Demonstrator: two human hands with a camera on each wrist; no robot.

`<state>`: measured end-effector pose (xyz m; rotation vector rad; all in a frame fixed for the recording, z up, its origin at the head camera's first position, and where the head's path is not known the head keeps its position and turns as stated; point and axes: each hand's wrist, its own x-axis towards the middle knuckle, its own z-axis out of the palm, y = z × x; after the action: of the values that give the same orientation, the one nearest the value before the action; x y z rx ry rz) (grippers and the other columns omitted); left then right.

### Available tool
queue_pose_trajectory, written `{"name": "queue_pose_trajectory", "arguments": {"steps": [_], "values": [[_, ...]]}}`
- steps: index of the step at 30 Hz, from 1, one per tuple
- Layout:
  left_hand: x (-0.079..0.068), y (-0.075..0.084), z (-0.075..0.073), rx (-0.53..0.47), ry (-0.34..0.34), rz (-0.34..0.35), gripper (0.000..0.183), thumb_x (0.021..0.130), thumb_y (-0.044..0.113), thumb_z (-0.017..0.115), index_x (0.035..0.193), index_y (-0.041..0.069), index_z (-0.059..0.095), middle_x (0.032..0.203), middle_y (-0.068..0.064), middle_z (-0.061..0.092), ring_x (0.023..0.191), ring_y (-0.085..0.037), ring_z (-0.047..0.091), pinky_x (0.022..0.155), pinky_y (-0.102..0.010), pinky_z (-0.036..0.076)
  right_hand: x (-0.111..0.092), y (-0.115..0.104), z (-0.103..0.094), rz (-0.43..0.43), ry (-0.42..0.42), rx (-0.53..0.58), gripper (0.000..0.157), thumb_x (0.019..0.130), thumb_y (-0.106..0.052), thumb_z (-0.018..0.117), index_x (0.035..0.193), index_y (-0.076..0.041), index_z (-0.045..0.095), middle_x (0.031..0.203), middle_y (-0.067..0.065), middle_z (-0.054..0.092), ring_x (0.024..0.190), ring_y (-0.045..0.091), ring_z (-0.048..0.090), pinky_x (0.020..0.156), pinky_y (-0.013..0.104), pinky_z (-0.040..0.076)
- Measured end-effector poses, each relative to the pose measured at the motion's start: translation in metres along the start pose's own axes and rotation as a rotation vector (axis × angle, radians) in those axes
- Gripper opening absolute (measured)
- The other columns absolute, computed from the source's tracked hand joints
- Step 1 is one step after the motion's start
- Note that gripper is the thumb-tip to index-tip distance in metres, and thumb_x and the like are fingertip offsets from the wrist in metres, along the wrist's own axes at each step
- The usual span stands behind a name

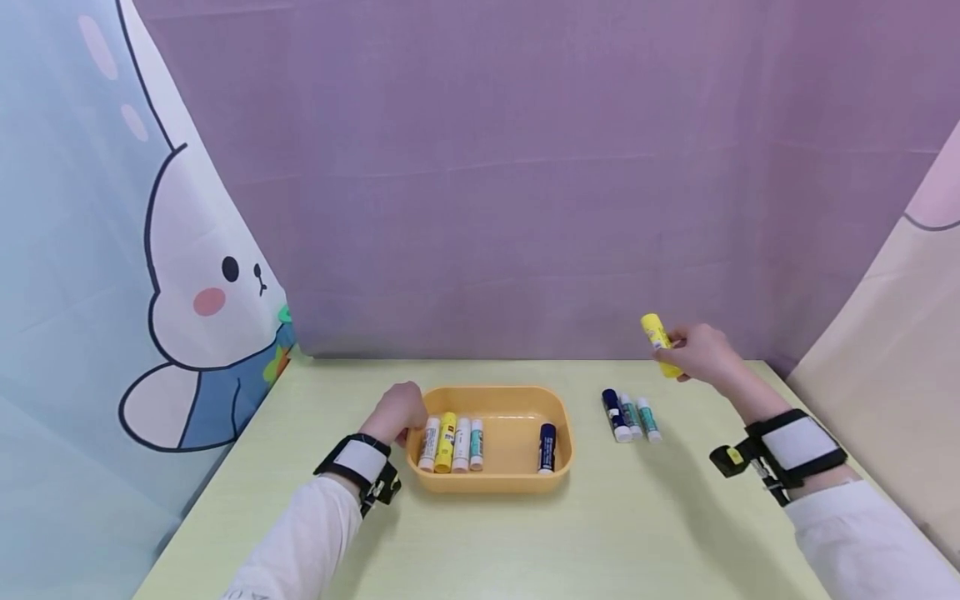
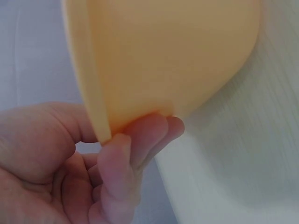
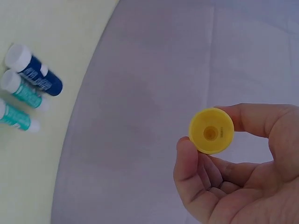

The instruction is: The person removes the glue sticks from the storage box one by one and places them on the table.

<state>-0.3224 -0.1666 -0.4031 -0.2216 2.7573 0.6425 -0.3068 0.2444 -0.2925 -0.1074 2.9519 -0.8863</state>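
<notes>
My right hand [image 1: 705, 354] pinches a yellow glue stick [image 1: 655, 332] between thumb and fingers, raised above the table's far right part. In the right wrist view the stick's round yellow end [image 3: 211, 131] faces the camera. At the left end of an orange plastic tray [image 1: 495, 483], my left hand [image 1: 397, 412] grips the rim, thumb on one side and fingers on the other [image 2: 112, 172]. Inside the tray, another yellow glue stick [image 1: 446, 442] lies among white, pink-capped and teal ones at the left. A navy glue stick [image 1: 547, 448] lies apart at the right.
Right of the tray, a navy glue stick [image 1: 615, 417] and two teal-and-white glue sticks [image 1: 648, 419] lie side by side on the pale table [image 1: 570, 542]. A purple cloth [image 1: 525, 208] hangs along the table's back edge. A rabbit-print curtain [image 1: 202, 325] hangs on the left.
</notes>
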Motion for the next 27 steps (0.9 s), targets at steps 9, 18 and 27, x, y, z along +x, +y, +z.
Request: {"name": "queue_pose_trajectory", "arguments": {"steps": [9,18,27], "values": [[0.001,0.002,0.003,-0.019,0.001,0.0,0.026,0.085,-0.003,0.057,0.11,-0.008,0.056,0.089,-0.019,0.058,0.052,-0.025,0.064,0.043,-0.03,0.054,-0.006,0.036,0.005,0.022,-0.002,0.029,0.053,0.088,-0.021,0.06,0.121,0.018,0.048,0.094,0.026,0.06,0.071,0.02,0.061,0.059,0.03,0.057],[0.001,0.004,0.004,0.004,0.001,0.011,0.025,0.085,-0.003,0.057,0.109,-0.008,0.056,0.086,-0.019,0.058,0.049,-0.023,0.062,0.042,-0.029,0.053,-0.007,0.071,0.022,0.095,-0.013,0.021,0.058,0.087,-0.022,0.06,0.12,0.024,0.044,0.092,0.028,0.058,0.063,0.016,0.06,0.06,0.032,0.057],[0.001,0.005,0.002,0.06,0.005,0.025,0.023,0.083,-0.004,0.055,0.106,-0.008,0.057,0.089,-0.022,0.06,0.045,-0.021,0.061,0.041,-0.028,0.053,-0.006,0.093,0.046,0.16,-0.034,0.01,0.059,0.088,-0.021,0.059,0.12,0.025,0.041,0.094,0.031,0.056,0.063,0.017,0.061,0.06,0.033,0.058]]}}
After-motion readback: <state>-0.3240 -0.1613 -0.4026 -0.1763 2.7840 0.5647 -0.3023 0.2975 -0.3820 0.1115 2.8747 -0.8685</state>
